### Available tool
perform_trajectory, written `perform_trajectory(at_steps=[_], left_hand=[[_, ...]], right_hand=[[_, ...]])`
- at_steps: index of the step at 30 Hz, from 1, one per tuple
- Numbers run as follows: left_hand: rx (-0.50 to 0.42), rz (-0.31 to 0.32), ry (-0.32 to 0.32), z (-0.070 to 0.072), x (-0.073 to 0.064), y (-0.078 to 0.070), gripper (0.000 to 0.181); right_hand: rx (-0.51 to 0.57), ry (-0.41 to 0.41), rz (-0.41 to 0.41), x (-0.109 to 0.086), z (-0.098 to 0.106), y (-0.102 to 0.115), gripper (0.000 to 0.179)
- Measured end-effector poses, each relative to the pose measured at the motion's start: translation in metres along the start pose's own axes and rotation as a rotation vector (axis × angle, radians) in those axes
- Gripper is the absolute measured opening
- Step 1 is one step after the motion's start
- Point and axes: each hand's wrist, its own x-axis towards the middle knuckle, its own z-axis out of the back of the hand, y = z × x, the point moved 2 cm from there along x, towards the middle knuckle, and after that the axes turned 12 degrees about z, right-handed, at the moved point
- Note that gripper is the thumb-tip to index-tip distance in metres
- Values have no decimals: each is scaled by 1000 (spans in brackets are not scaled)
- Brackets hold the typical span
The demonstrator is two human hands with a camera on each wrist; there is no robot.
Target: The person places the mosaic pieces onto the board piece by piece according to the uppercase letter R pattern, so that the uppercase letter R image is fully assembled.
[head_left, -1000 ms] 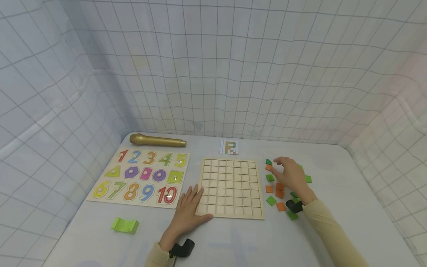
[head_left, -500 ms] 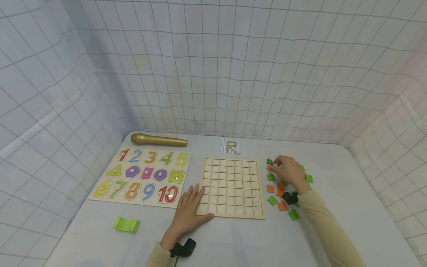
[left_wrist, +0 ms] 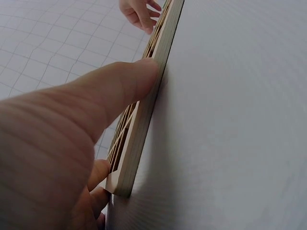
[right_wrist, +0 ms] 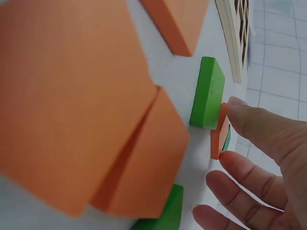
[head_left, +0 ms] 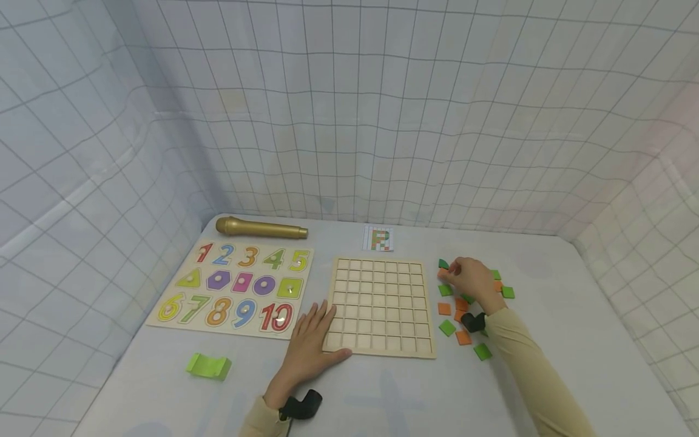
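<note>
The wooden grid board [head_left: 382, 354] lies flat on the table, its square cells bare. My left hand [head_left: 310, 349] rests at its near left corner, fingers spread along the left side and thumb against the front edge; the left wrist view shows the thumb [left_wrist: 117, 88] touching that edge. My right hand [head_left: 474, 281] is over the loose tiles right of the board. Its thumb and index finger pinch a small orange tile [right_wrist: 219, 136] at opposite edges, low at the table. A dark green curved piece [head_left: 443, 264] lies just beyond it, and a green square tile [right_wrist: 207, 93] stands nearer.
Several orange and green tiles [head_left: 463, 337] lie scattered under and around the right hand. A small pattern card [head_left: 378, 238] lies behind the board. To the left are a number puzzle [head_left: 229, 290], a gold microphone [head_left: 262, 229] and a light green block [head_left: 209, 366].
My right hand has come down slightly, and its thumb and index finger have closed on the orange tile. The left hand stays on the board. The head view has shifted slightly.
</note>
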Motion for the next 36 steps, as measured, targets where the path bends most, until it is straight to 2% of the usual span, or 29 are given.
perform_trajectory(at_steps=[9, 17, 25, 36], left_hand=[[-9, -8, -4, 1, -1, -1, 91], [-4, -6, -3, 2, -1, -1, 90], [-5, -12, -4, 2, -2, -1, 90], [0, -13, -9, 5, -3, -4, 89]], right_hand=[[18, 21, -33, 3, -4, -5, 34], [127, 73, -39, 6, -6, -10, 39], [189, 86, -56, 9, -7, -11, 37], [195, -17, -9, 5, -12, -7, 29]])
